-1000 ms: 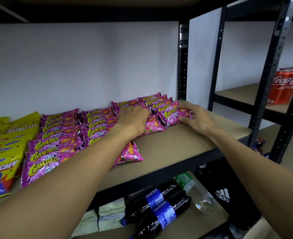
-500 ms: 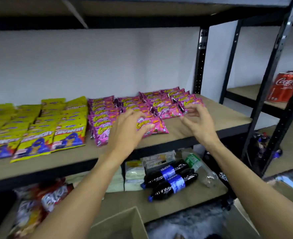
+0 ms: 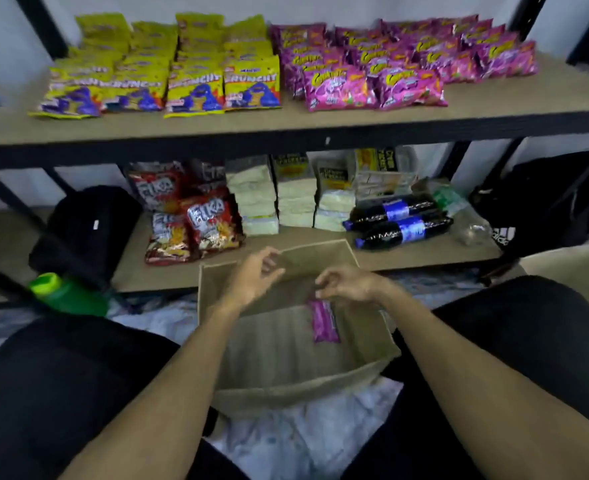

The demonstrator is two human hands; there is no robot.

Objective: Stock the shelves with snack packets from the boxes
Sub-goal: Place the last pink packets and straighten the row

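Observation:
An open cardboard box (image 3: 372, 344) stands on the floor between my knees. A single purple snack packet (image 3: 325, 322) stands on edge inside it. My right hand (image 3: 350, 285) hovers over the box with curled fingers, their tips at the packet's upper end; whether they pinch it is unclear. My left hand (image 3: 251, 280) hangs above the box's far left side, fingers relaxed and holding nothing. On the upper shelf (image 3: 320, 123) lie rows of purple packets (image 3: 404, 64) at the right and yellow packets (image 3: 168, 67) at the left.
The lower shelf (image 3: 424, 254) carries red snack bags (image 3: 196, 220), stacks of pale packs (image 3: 293, 199), two dark cola bottles (image 3: 400, 223) and a clear bottle (image 3: 459, 213). A black bag (image 3: 89, 226) and a green bottle (image 3: 64, 292) sit at the left. Black uprights frame the shelves.
Both hands left the purple packets on the upper shelf and came down over the box. My view dropped from the shelf to the floor.

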